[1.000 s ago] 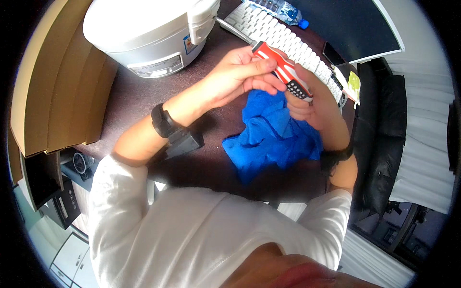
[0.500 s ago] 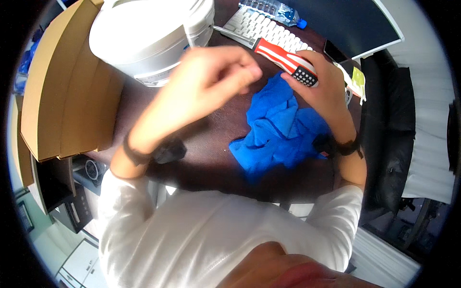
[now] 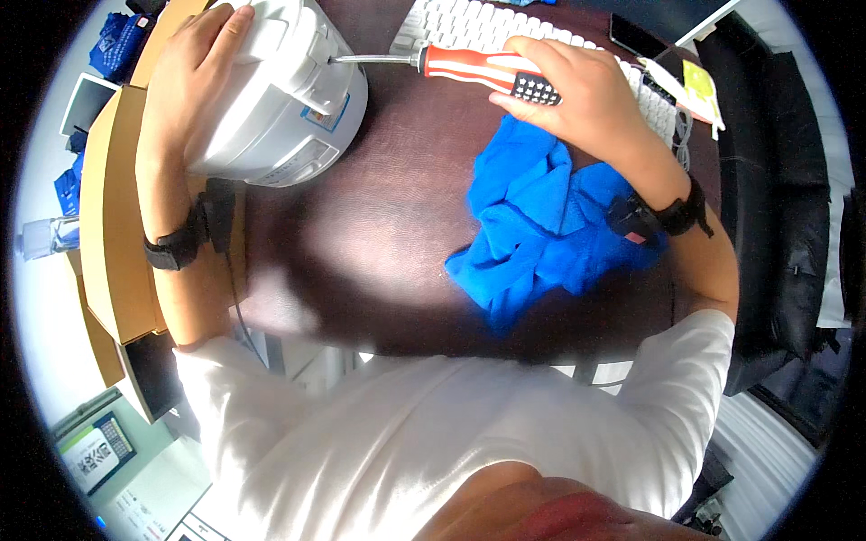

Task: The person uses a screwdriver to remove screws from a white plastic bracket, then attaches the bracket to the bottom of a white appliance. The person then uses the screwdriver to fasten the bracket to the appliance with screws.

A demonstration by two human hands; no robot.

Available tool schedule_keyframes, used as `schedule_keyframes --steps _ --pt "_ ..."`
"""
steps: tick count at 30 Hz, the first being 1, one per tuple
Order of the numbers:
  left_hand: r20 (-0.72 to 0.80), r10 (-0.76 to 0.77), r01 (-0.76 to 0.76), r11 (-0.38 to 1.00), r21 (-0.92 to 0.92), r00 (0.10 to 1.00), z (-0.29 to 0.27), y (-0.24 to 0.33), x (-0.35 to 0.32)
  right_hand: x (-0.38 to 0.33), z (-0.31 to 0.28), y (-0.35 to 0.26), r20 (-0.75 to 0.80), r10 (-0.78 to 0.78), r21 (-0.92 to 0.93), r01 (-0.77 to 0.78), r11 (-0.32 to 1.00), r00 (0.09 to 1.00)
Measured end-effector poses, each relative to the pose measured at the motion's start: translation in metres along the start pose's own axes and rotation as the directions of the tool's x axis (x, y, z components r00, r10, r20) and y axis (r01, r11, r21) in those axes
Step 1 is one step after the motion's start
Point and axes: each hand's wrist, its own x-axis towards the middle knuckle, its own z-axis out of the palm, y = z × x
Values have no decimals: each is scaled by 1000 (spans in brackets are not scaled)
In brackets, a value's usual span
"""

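A white rice cooker [image 3: 271, 144] stands tilted in the picture at the far left of the table. My left hand [image 3: 194, 77] grips its lid side, fingers bent over the top. In my right hand [image 3: 586, 95] is a screwdriver with a red, white and black handle patterned with stripes and stars [image 3: 478, 70]. Its metal shaft points left, and the tip meets the cooker's back part, at a small hole or screw. Below my right hand lies a crumpled blue cloth [image 3: 532, 216].
A white keyboard [image 3: 487, 25] lies at the back, with a dark phone [image 3: 636, 38] to its right. Cardboard boxes [image 3: 113, 225] stand along the left edge. A yellow packet [image 3: 699, 81] and cables [image 3: 683, 135] lie at the far right. A black cord [image 3: 236, 298] hangs near my left forearm.
My left hand has moved left and onto the rice cooker. My right hand has brought the screwdriver left, its tip now at the cooker. The view has shifted.
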Motion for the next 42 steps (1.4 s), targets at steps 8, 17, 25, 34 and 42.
schedule_keyframes --steps 8,17,25,34,42 --pt "-48 -245 229 949 -215 968 10 7 -7 -6 5 -7 779 289 609 -780 -140 556" --pt "-77 -213 194 960 -202 974 10 10 -8 -3 -10 -10 900 230 435 -735 -520 369" --pt "-107 -111 91 981 -171 988 9 0 -6 -31 7 -18 122 348 653 -339 677 929" --pt "-54 -97 89 986 -139 994 7 0 -4 -38 12 -19 212 436 593 -470 653 874" --pt "-184 -11 -7 995 -98 983 12 3 -6 -32 12 -24 590 521 760 -642 -100 617"
